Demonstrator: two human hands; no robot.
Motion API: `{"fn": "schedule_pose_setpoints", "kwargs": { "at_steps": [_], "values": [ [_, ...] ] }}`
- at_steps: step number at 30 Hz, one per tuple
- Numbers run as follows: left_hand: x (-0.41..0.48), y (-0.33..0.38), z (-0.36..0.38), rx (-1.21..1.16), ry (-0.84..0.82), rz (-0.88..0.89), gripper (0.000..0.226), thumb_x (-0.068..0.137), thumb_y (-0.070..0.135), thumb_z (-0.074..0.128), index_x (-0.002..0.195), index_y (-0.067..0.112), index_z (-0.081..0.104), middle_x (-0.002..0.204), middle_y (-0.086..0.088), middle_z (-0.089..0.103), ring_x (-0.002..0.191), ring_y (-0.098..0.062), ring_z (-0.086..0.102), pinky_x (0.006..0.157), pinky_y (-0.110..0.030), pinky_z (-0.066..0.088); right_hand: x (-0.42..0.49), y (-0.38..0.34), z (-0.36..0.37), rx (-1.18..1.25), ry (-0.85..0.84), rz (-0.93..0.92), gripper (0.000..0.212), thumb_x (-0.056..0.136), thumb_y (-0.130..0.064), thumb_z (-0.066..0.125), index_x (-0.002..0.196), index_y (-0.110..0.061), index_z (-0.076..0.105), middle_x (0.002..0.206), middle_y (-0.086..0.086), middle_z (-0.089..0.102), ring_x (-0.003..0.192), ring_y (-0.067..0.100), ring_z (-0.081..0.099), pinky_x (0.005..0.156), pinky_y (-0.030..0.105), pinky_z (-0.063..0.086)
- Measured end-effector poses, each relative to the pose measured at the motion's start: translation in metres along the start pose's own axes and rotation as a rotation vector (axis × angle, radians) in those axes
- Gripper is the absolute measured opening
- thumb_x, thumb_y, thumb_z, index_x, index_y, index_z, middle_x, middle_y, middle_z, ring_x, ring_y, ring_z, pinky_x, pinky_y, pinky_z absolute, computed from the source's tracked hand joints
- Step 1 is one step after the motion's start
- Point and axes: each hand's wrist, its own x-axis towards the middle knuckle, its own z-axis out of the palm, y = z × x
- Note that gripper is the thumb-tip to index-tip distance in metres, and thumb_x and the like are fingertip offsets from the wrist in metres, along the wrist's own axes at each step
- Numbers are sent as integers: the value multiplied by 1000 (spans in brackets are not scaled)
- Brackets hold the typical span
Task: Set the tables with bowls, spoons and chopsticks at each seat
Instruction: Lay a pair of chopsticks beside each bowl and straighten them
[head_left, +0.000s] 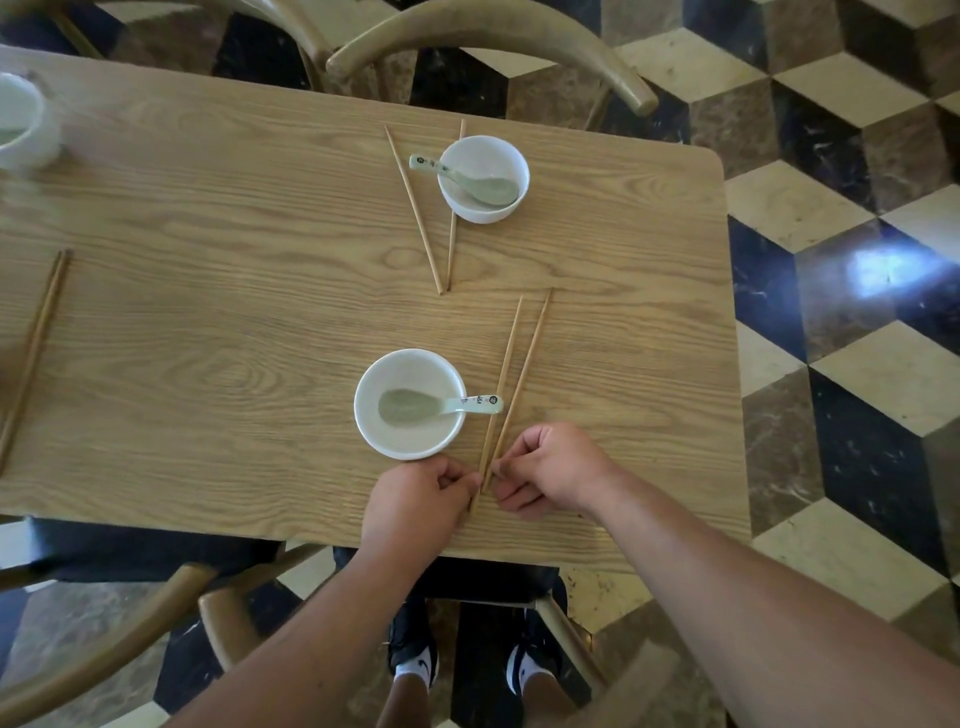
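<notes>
A person stands at the near edge of a pale wooden counter (208, 312), both bare forearms reaching in over it. The left hand (415, 499) and the right hand (550, 470) sit close together, fingers curled, each pinching the near ends of the near chopsticks (511, 384). These two sticks lie on the counter just right of the near bowl (410, 404), almost meeting at the hands and spreading slightly apart toward the far side.

The near bowl is white and holds a pale green spoon (431, 405), its scoop inside and its patterned handle resting over the right rim, the tip touching or just short of the nearer stick. The left hand's knuckles lie right beside the bowl's near rim.

Across the counter sits a second white bowl (483, 179) with another green spoon (462, 179), the handle sticking out to the left. A far pair of chopsticks (423, 218) lies beside it in a narrow V, the tips nearly meeting toward the middle of the counter; one stick runs partly behind the bowl.

At the left edge lies a third pair of chopsticks (34, 353), close together, and a blurred white bowl (21, 122) stands at the far left corner. Curved wooden chairs (493, 36) stand around the counter on a floor (857, 156) of dark and cream cube-patterned tiles.
</notes>
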Motion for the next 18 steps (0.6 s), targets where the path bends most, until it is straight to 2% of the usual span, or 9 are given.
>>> {"fn": "schedule_pose_setpoints", "kwargs": {
  "at_steps": [3,7,11,15,18],
  "values": [
    [-3,1,-1,11,8,12,22,94,49,72,77,34,72,62,18,71,59,-1,63,55,-25,41,-1,-1,-1,10,-13,2,12,98,-17,75,93,-10,67,86,16,82,81,31,82,76,46,67],
    [-5,0,-2,8,-9,31,18,94,43,74,78,35,71,61,20,70,55,2,60,51,-18,35,-1,-4,3,41,14,13,24,99,-28,75,90,-10,63,80,17,80,69,31,78,59,38,64],
    [-4,-1,-2,1,-6,45,16,93,40,76,79,34,71,63,20,71,56,2,62,51,-15,35,-2,-5,3,26,22,18,20,101,-25,72,92,-9,65,88,20,81,77,32,81,61,38,65],
    [-5,-2,-2,-28,-4,50,16,94,39,76,79,32,73,62,16,72,54,0,62,56,-22,41,-2,-5,3,2,30,20,18,102,-24,70,92,-9,64,85,18,81,71,28,80,58,36,65],
    [-5,-3,-2,-43,3,51,16,93,40,76,79,32,74,60,16,71,53,1,61,55,-22,40,-2,-5,9,-53,82,2,21,103,-22,69,88,-9,64,80,17,81,67,29,78,59,37,65]
  ]
}}
